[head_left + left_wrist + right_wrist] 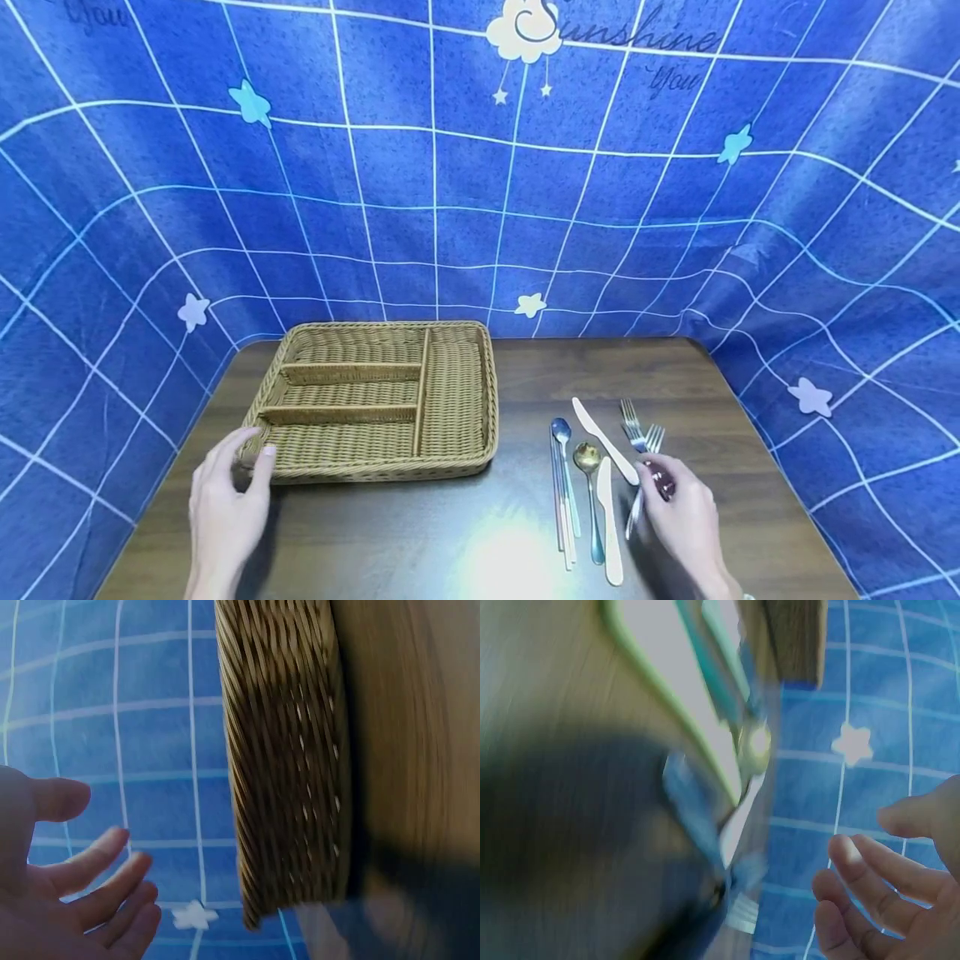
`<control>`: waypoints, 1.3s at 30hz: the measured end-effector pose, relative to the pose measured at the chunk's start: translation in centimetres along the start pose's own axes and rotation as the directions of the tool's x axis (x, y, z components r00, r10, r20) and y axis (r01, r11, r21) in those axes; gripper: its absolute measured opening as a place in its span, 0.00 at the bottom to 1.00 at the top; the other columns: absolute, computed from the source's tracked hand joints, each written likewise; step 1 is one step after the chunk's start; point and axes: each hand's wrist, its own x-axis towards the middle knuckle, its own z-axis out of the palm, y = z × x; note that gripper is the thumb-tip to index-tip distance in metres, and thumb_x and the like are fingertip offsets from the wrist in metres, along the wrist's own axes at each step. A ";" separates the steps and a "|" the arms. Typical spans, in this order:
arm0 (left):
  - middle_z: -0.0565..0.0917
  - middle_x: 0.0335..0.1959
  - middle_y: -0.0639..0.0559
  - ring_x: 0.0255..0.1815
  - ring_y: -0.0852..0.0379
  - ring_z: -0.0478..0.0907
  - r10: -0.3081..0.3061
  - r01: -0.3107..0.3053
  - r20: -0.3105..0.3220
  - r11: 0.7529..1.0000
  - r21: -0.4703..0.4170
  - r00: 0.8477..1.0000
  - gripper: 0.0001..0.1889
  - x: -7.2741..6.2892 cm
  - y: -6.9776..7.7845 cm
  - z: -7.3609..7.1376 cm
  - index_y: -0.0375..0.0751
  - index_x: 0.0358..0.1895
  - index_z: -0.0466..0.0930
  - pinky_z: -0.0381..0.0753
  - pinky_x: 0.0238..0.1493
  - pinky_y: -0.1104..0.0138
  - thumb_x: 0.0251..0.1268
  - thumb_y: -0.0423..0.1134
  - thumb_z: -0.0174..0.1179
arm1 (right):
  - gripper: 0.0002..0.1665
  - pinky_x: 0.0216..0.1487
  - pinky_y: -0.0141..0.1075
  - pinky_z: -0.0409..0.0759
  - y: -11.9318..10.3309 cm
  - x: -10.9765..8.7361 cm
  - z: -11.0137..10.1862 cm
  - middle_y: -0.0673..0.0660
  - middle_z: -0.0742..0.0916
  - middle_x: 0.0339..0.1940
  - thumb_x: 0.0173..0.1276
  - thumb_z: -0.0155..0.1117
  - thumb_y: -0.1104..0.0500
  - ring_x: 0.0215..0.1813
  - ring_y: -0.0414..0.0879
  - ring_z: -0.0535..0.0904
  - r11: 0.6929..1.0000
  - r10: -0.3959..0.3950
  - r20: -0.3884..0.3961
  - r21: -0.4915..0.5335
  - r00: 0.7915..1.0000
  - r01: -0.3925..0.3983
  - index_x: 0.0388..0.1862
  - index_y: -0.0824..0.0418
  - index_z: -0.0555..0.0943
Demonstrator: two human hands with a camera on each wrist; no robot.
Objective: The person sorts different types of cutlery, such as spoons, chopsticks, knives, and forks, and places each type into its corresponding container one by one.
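Note:
My left hand (225, 504) is beside the near left corner of a woven wicker tray (375, 472) with dividers. Its fingers are loosely bent and hold nothing; the left wrist view shows them apart from the tray's wall (289, 765). My right hand (684, 510) hovers over the cutlery at the right, fingers relaxed. Between its thumb and fingers, in the head view, shows a dark glossy reddish thing (660, 481), apparently below the hand; its kind is unclear. Just beyond lie two forks (632, 423), their handles partly hidden. The right wrist view is blurred but shows the fingers (847, 855) holding nothing.
Left of my right hand lie two white-handled knives (611, 533), a gold-bowled spoon (587, 457), a blue-tinted spoon (561, 430) and thin chopsticks (559, 500). A blue gridded cloth (465, 175) surrounds the wooden table (390, 533) at the back and sides.

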 end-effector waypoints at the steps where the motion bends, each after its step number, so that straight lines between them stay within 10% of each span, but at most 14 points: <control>1: 0.75 0.77 0.39 0.76 0.31 0.67 -0.007 0.007 -0.012 1.000 0.010 1.000 0.22 0.4 -0.6 -0.1 0.42 0.71 0.80 0.63 0.72 0.34 0.81 0.45 0.61 | 0.10 0.31 0.34 0.76 0.5 0.1 -0.3 0.46 0.89 0.31 0.71 0.75 0.60 0.29 0.32 0.77 1.000 0.002 -0.006 -0.019 1.000 -0.002 0.50 0.58 0.91; 13: 0.63 0.83 0.32 0.81 0.22 0.58 -0.120 0.110 0.089 0.988 0.105 0.989 0.30 2.5 -5.7 -0.1 0.34 0.83 0.61 0.57 0.77 0.33 0.89 0.47 0.41 | 0.12 0.38 0.62 0.81 4.8 0.1 -0.6 0.58 0.90 0.40 0.69 0.77 0.56 0.42 0.59 0.88 0.986 0.054 0.037 -0.161 0.998 -0.047 0.47 0.61 0.90; 39: 0.84 0.60 0.28 0.67 0.17 0.72 -0.199 0.182 0.068 0.963 0.196 0.978 0.24 5.0 -7.4 -0.3 0.37 0.69 0.83 0.72 0.59 0.31 0.84 0.50 0.53 | 0.09 0.32 0.55 0.81 5.5 0.0 -0.8 0.55 0.91 0.37 0.70 0.76 0.56 0.39 0.57 0.89 0.972 0.131 0.181 -0.219 0.975 -0.090 0.44 0.60 0.91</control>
